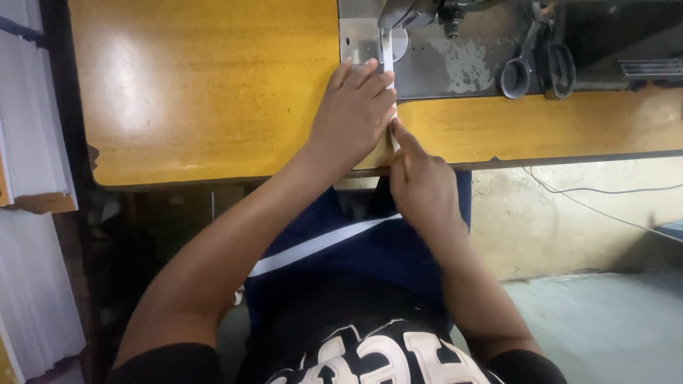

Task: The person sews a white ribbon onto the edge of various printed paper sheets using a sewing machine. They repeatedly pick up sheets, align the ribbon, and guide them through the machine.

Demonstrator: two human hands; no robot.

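**Fingers close to the needle as white tape feeds in**

The left hand (352,114) lies flat, fingers spread, pressing a narrow white tape (388,60) against the table (199,85). The right hand (421,181) pinches the tape at the table's front edge, forefinger extended along it. The left fingertips sit just beside the presser foot (388,32) of the sewing machine (420,14); a slip could likely bring them under the needle, or skew the tape.

The table is worn yellow laminate with a scuffed metal bed. Scissors (537,67) lie to the right. Below are a stained wall, loose cables and concrete floor.
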